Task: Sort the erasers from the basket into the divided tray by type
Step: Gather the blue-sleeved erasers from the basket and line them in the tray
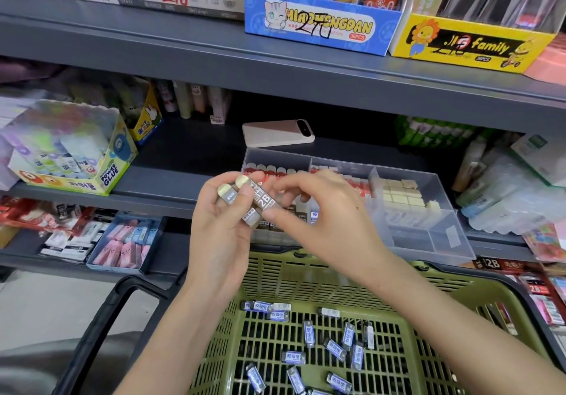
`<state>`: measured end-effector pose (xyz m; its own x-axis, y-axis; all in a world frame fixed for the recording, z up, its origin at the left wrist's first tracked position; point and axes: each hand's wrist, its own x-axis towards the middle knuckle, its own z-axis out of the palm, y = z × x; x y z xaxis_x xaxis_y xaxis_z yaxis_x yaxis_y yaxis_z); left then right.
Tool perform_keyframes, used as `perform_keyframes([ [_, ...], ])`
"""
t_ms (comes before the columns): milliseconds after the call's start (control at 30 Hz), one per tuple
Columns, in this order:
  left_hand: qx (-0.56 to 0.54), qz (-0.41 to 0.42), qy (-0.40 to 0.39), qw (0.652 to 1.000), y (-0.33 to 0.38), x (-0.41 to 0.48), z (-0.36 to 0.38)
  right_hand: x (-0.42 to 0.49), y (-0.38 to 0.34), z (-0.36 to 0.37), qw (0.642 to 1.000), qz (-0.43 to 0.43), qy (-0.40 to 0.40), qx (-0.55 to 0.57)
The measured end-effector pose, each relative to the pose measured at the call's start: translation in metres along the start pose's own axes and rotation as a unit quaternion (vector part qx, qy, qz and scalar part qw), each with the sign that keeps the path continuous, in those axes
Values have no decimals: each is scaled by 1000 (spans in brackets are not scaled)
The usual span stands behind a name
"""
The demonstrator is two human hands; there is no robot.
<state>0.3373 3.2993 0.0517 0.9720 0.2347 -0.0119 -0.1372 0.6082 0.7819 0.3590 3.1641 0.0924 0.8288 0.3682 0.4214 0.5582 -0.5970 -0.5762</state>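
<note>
My left hand (220, 229) grips a small bunch of brown-sleeved 2B erasers (258, 198) with cream ends, held up above the green basket (275, 275). My right hand (315, 211) pinches one of those erasers from the right. Several blue-and-white wrapped erasers (335, 347) lie loose on the basket's floor. Behind my hands the clear divided tray (428, 229) sits on the shelf; red-sleeved erasers fill its back left compartments, cream blocks (401, 194) its right one, and brown ones lie in front, partly hidden by my hands.
A pink phone (277, 133) lies on the shelf behind the tray. A glue display box (70, 153) stands at the left, bagged goods at the right. Boxes of stationery line the upper shelf (214, 58). The basket's black handle (101, 318) hangs at the left.
</note>
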Motion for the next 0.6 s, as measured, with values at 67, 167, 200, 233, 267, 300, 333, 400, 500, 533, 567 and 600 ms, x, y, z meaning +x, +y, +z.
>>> perform_keyframes([
  [67,22,8,-13,1000,-2,-2,1,-2,-7,1,999,-16,-18,-40],
  [167,59,35,-21,997,-4,-4,4,-3,-8,-5,998,4,-30,-63],
  [200,74,47,-26,996,-4,-4,4,-2,-5,-10,998,36,-29,-43],
  [233,92,63,-32,993,-3,-3,4,0,1,-16,996,78,-23,-20],
  [267,116,82,-36,989,-2,-2,2,3,7,-22,993,119,-17,-6],
  [300,144,101,-38,984,-2,-1,1,6,14,-28,988,150,-12,-11],
  [333,170,115,-35,978,-1,0,0,8,19,-31,985,171,-13,-27],
  [400,198,127,-25,972,-2,1,-2,9,21,-32,981,181,-30,-69],
  [500,219,133,-30,966,-5,1,-3,2,17,-18,979,150,-50,-131],
  [533,219,132,-32,966,-6,0,-2,-1,16,-12,976,134,-56,-160],
  [567,214,129,-33,968,-6,-1,-2,-3,16,-7,973,121,-63,-187],
  [600,206,124,-34,970,-6,-1,-2,-6,16,-2,972,112,-69,-196],
])
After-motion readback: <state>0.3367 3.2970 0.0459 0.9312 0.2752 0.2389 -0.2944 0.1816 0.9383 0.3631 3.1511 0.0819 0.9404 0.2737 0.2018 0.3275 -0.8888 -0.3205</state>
